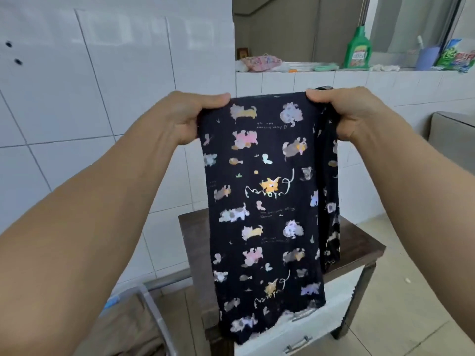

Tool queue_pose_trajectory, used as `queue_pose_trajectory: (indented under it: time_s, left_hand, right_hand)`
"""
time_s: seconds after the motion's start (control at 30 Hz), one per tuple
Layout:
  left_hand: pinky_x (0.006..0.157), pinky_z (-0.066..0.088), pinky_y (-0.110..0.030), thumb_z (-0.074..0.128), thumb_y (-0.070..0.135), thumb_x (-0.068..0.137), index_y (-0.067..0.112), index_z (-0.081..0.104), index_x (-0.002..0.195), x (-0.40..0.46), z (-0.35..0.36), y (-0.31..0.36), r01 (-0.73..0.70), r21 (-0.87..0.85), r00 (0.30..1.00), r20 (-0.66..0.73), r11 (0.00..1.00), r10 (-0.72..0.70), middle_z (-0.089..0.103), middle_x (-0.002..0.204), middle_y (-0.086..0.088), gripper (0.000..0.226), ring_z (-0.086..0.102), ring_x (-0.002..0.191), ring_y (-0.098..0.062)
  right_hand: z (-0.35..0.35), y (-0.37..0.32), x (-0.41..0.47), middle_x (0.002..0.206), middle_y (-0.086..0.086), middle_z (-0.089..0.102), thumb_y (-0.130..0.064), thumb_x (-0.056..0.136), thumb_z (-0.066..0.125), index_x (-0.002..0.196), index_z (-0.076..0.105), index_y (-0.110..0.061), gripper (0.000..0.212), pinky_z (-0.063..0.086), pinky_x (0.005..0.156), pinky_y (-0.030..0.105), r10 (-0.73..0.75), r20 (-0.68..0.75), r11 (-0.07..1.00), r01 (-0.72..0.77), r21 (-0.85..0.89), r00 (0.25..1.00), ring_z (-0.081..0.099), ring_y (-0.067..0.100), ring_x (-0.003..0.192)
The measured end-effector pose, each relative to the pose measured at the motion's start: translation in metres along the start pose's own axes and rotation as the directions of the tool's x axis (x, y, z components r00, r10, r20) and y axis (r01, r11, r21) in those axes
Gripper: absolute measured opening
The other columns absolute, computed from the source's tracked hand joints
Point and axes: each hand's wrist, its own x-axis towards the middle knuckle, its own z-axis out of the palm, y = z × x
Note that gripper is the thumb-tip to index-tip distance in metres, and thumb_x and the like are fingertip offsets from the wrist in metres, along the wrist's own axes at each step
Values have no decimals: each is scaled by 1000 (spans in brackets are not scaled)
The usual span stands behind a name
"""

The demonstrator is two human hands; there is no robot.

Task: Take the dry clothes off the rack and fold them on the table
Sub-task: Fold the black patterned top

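A black garment (267, 201) printed with small pastel animals hangs full length in front of me, held up by its top edge. My left hand (185, 116) grips the top left corner. My right hand (341, 111) grips the top right corner, where more of the fabric is bunched and hangs behind. Below and behind the garment stands a small dark wooden table (359, 245), and the hem dangles past its front edge. At the lower left, the metal bar of the drying rack (156, 319) carries a brown cloth (128, 330).
A white drawer front with a metal handle (298, 344) sits under the table. White tiled walls close in the left and back. A ledge (295, 73) holds a green detergent bottle (358, 48), a pink cloth, a purple cup and packets. A grey appliance (452, 134) stands at right.
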Motion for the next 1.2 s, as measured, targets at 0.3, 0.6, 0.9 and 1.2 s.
queue_pose_trajectory:
  time_s: [0.3, 0.6, 0.9, 1.2]
  left_hand:
    - [68, 58, -28, 58, -3, 90, 13, 69, 100, 19, -1, -9, -197, -149, 979, -74, 969, 188, 75, 81, -3, 22, 72, 75, -15]
    - [87, 54, -19, 65, 7, 88, 15, 65, 123, 92, 12, -23, -438, 274, 863, -138, 857, 485, 66, 117, 4, 35, 66, 99, -4]
    - [83, 53, -18, 68, 1, 85, 19, 72, 102, 100, 0, -23, -552, 238, 786, -170, 799, 594, 71, 102, 10, 26, 68, 91, 0]
    - [82, 56, -25, 75, 7, 81, 35, 70, 101, 15, -24, -153, -221, 420, 959, -71, 880, 275, 72, 103, 6, 35, 66, 97, -9]
  right_hand:
    - [8, -11, 23, 101, 13, 70, 10, 80, 64, 115, 60, -5, 37, 59, 77, 45, 7, 168, 933, 54, -356, 986, 71, 26, 84]
    - [18, 15, 101, 93, 7, 68, 15, 82, 58, 101, 58, -11, 32, 58, 67, 33, -310, -7, 926, 300, -228, 951, 68, 20, 81]
    - [5, 26, 99, 92, 6, 71, 19, 75, 61, 96, 61, -11, 36, 57, 74, 30, -385, 48, 920, 388, -50, 922, 70, 19, 83]
    - [-58, 150, 13, 106, 20, 68, 15, 69, 73, 114, 54, 7, 49, 56, 79, 38, 94, 49, 962, -78, -263, 994, 68, 32, 94]
